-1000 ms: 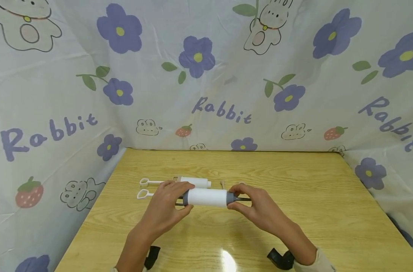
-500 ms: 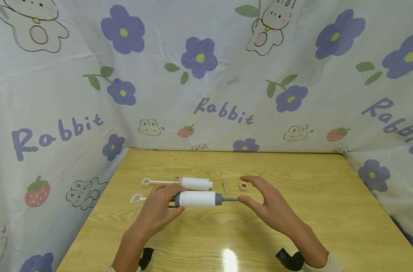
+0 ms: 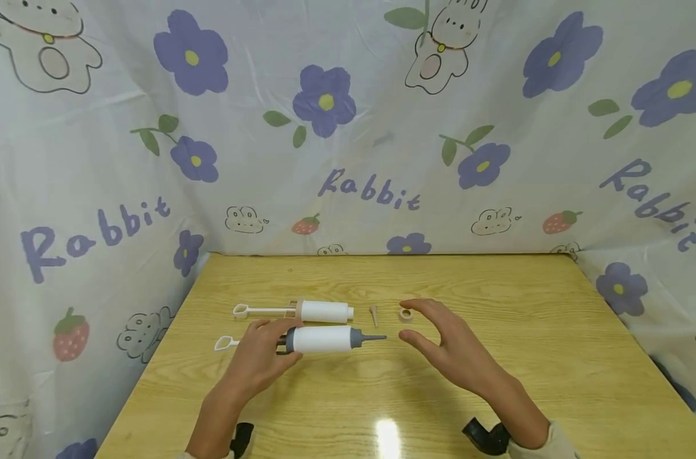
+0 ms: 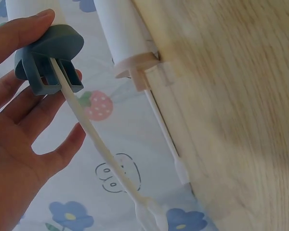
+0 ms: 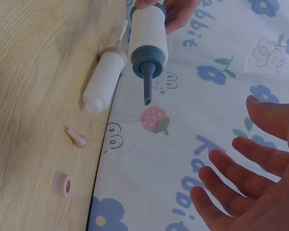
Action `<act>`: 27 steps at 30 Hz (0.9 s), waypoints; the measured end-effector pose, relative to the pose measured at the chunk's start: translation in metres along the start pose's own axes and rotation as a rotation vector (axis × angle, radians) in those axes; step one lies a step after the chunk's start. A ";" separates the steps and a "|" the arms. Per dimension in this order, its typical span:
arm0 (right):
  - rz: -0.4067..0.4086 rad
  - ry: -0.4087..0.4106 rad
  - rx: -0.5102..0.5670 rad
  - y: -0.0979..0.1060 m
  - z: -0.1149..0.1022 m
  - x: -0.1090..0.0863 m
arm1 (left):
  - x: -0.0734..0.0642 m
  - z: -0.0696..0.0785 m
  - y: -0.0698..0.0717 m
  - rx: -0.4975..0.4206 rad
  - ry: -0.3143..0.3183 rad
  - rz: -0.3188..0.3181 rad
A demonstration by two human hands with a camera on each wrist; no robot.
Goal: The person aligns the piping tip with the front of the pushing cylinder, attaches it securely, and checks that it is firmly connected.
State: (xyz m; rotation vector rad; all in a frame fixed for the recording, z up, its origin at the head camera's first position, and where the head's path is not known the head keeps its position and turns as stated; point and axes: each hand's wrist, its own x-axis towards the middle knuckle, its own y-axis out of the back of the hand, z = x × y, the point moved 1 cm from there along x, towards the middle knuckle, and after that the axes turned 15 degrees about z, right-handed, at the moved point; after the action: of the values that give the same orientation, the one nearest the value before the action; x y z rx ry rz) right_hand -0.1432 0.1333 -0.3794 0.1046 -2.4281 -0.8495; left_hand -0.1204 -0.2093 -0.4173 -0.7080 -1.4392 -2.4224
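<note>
My left hand (image 3: 260, 354) grips a large plunger syringe (image 3: 323, 339) by its blue-grey rear collar (image 4: 50, 45). Its white barrel lies level in the head view, pointing right. The blue-grey nozzle (image 5: 148, 84) is on its front end. From the back runs a thin white plunger rod (image 4: 94, 134) ending in a loop handle (image 3: 226, 343). My right hand (image 3: 448, 344) is just right of the nozzle tip, apart from it, with thumb and fingers spread and nothing held. The left palm hides part of the rod in the head view.
Behind the held syringe lies a second white syringe (image 3: 325, 311) with a beige collar and its plunger drawn out. To its right on the wooden table (image 3: 497, 299) are a small beige nozzle (image 3: 374, 315) and a beige ring cap (image 3: 405, 314). A printed cloth (image 3: 359, 223) hangs behind.
My right hand has let go of the syringe's front end and moved off the nozzle to the right. My left hand has carried the syringe slightly left, uncovering the ring cap and small nozzle.
</note>
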 end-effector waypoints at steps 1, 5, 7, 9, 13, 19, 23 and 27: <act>0.001 0.001 0.001 0.000 0.000 0.000 | 0.000 0.000 0.000 -0.002 0.004 -0.005; -0.009 -0.004 0.013 0.000 0.001 0.000 | 0.001 -0.002 -0.001 -0.004 0.030 -0.031; -0.018 -0.006 0.019 -0.001 0.001 0.000 | 0.001 -0.004 -0.002 -0.006 0.048 -0.048; -0.027 -0.008 0.022 -0.001 0.002 0.000 | 0.001 -0.006 -0.003 -0.005 0.065 -0.065; -0.039 -0.016 0.029 -0.001 0.002 -0.001 | -0.001 -0.011 -0.007 0.007 0.098 -0.098; -0.058 -0.030 0.032 -0.002 0.003 -0.003 | -0.007 -0.016 -0.011 0.028 0.133 -0.137; -0.070 -0.044 0.033 -0.002 0.003 -0.005 | -0.011 -0.018 -0.012 0.039 0.151 -0.143; -0.079 -0.052 0.029 -0.002 0.004 -0.007 | -0.015 -0.018 -0.013 0.044 0.158 -0.142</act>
State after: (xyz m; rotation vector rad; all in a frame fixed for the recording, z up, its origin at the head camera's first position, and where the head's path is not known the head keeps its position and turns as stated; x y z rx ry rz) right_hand -0.1390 0.1356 -0.3863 0.1924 -2.4998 -0.8620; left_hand -0.1188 -0.2192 -0.4422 -0.4070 -1.5208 -2.4781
